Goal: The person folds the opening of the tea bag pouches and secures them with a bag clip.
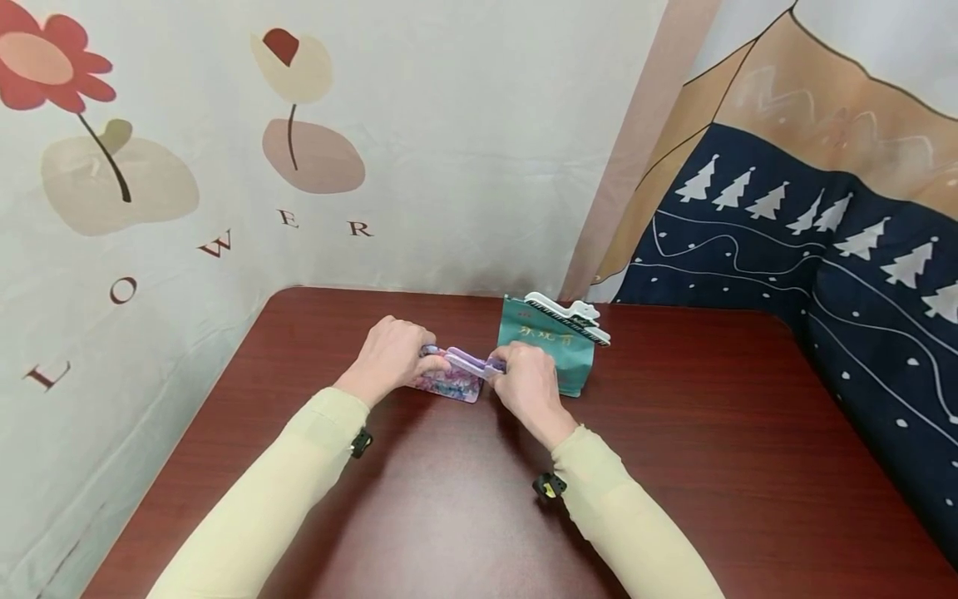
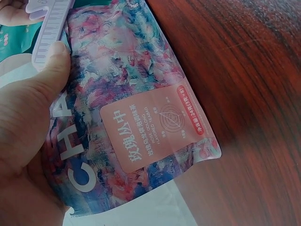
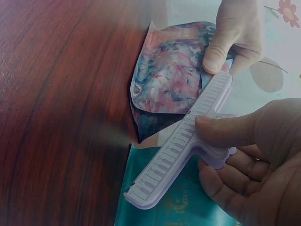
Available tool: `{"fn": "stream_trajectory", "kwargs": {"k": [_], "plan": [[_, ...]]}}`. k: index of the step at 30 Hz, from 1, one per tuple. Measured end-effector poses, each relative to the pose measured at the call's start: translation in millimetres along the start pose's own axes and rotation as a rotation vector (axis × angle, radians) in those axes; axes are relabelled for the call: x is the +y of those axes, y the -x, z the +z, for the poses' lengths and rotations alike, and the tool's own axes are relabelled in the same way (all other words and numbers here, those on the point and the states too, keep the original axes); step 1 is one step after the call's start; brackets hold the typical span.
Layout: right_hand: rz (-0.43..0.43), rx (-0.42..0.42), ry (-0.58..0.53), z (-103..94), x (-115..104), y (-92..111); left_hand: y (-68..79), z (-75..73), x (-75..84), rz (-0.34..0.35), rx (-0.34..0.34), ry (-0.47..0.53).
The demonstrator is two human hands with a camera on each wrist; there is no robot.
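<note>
My left hand [image 1: 383,356] grips a colourful tea pouch [image 1: 452,385] by its upper edge, the thumb lying on the front. Blue, pink and purple paint-like patterns cover the pouch [image 2: 127,84], with a pink label on it. With thumb and fingers my right hand [image 1: 530,384] pinches a long lilac sealing clip [image 3: 171,153] printed with piano keys. One end of the clip lies at the pouch's upper edge, beside my left thumb. Whether its jaws enclose that edge, I cannot tell.
Behind my right hand stands a green bag [image 1: 576,374] with gold characters. A white clip [image 1: 563,316] with piano-key print sits across its top. The reddish-brown table [image 1: 711,433] meets a flower-print curtain [image 1: 464,166] at the back and a dark tree-print cloth [image 1: 748,225] at the right.
</note>
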State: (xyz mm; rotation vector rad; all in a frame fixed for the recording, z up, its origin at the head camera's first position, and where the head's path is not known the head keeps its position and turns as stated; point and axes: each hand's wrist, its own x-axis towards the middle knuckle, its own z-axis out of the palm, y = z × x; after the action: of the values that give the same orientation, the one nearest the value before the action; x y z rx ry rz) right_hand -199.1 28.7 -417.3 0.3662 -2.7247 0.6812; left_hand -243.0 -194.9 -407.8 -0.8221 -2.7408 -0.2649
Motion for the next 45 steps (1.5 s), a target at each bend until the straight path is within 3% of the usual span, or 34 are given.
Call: {"fn": "stream_trajectory", "kwargs": {"k": [9,27,31,39,45], "plan": [[0.02,-0.013,-0.024,0.7,2,0,-0.7,-3.8,-0.4,0.017,-0.041,-0.004],[-0.015,0.038,-0.039,4.4,-3,-3,-3.7,-1.1,1.0,-0.005,-0.054,0.001],[-0.019,0.028,-0.039,5.2,-3,-5,-4.4,-7.0,-2.5,-0.004,-0.104,0.022],[-0.007,0.015,-0.053,5.0,-3,-6,-7.1,-26.1,-13.2,-0.007,-0.309,0.146],[-0.009,0.02,-0.055,5.4,-4,-7,-7.0,-28.5,-12.7,0.014,-0.326,0.145]]}}
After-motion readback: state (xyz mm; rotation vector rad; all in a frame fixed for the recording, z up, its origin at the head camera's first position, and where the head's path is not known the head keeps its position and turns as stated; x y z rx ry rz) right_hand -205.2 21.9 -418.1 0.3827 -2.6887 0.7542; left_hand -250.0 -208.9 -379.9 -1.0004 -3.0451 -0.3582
